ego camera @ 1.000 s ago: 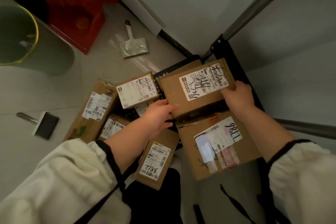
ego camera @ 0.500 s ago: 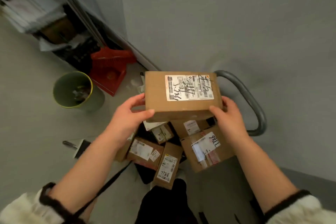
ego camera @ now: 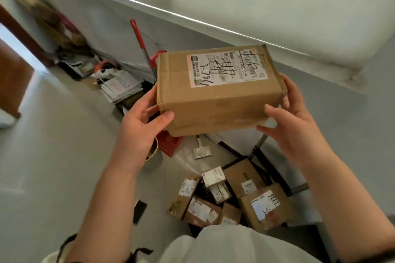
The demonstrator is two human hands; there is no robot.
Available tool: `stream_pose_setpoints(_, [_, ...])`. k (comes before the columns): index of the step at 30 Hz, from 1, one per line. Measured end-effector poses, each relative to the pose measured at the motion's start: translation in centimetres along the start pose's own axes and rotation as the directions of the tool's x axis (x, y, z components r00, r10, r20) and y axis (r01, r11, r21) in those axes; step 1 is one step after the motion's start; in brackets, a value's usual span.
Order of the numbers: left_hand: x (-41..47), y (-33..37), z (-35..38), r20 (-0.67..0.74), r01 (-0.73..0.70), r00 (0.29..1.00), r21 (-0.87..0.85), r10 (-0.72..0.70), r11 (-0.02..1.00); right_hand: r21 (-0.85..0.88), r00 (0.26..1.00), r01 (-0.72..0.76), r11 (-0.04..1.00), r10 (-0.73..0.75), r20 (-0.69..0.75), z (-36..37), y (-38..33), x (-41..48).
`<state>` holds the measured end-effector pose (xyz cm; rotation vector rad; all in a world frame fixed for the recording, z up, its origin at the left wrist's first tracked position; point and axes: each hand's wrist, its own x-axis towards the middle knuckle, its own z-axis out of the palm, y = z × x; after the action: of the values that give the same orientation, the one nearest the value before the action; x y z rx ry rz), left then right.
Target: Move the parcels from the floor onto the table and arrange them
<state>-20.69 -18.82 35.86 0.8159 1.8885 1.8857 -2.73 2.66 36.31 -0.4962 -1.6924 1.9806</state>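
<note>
While both hands, left hand [ego camera: 143, 127] and right hand [ego camera: 294, 121], clasp the labelled parcel [ego camera: 215, 92] aloft above the floor parcels [ego camera: 230, 198], fingertip-only purchase risks slippage onto that pile.

Both hands hold a brown parcel [ego camera: 218, 89] up in the air, the left hand [ego camera: 143, 128] gripping its nine o'clock end, the right hand [ego camera: 292, 121] its three o'clock end. Its white label [ego camera: 226, 69] faces up. Toward six o'clock, more parcels [ego camera: 230, 200] lie clustered on the floor [ego camera: 53, 156].
</note>
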Motion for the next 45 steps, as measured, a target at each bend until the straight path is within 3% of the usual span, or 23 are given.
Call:
stream_pose_setpoints(6, [-0.6,2.0,-0.2,0.033,-0.051,0.998,-0.045,0.053,0.998,0.016,0.993,0.118,0.993,-0.118,0.003,0.8,-2.5,-1.0])
stream_pose_setpoints(11, [-0.1,6.0,1.7,-0.007,-0.187,0.982,0.122,0.189,0.975,0.124,0.987,0.141,0.982,-0.13,-0.094,0.4,-4.0,-1.1])
stream_pose_setpoints(15, [-0.2,10.8,4.1,0.062,-0.355,0.93,0.415,0.363,0.838,0.298,0.983,0.051,0.953,0.003,-0.181,-0.6,-4.6,-0.9])
stream_pose_setpoints(20, [-1.4,15.0,8.0,0.148,-0.553,0.791,0.588,0.593,0.591,0.607,0.963,-0.049,0.793,0.199,-0.183,-1.1,-3.6,-1.1])
stream_pose_setpoints(24, [-2.4,16.2,10.5,0.261,-0.588,0.767,0.651,0.586,0.48,0.723,0.951,-0.144,0.676,0.297,-0.088,-1.1,-2.3,-1.6])
stream_pose_setpoints(30, [-2.2,16.7,11.9,0.318,-0.603,0.771,0.644,0.552,0.471,0.751,0.95,-0.102,0.652,0.287,-0.12,-1.8,-2.6,-2.4])
stream_pose_setpoints(35, [-0.5,16.8,10.9,0.215,-0.658,0.713,0.534,0.668,0.531,0.69,0.965,0.028,0.723,0.16,-0.207,-3.3,-5.7,-2.8])
stream_pose_setpoints(37, [0.5,16.5,10.2,0.108,-0.655,0.724,0.419,0.681,0.629,0.623,0.963,0.139,0.77,0.041,-0.265,-3.5,-8.0,-3.1])
stream_pose_setpoints(39, [1.4,16.1,9.5,-0.011,-0.58,0.808,0.157,0.589,0.799,0.451,0.938,0.274,0.85,-0.132,-0.321,-3.4,-10.2,-3.4])
stream_pose_setpoints(41, [2.0,15.4,9.1,-0.107,-0.46,0.887,-0.111,0.449,0.881,0.184,0.877,0.415,0.891,-0.339,-0.34,-3.0,-11.9,-3.9])
stream_pose_setpoints(43, [2.7,14.0,8.8,-0.132,-0.265,0.964,-0.367,0.232,0.891,-0.077,0.794,0.532,0.843,-0.529,-0.3,-2.1,-13.2,-4.5])
stream_pose_setpoints(45, [3.1,12.4,8.8,-0.053,-0.059,0.998,-0.545,0.035,0.837,-0.242,0.726,0.605,0.758,-0.65,-0.223,-1.3,-13.7,-5.0])
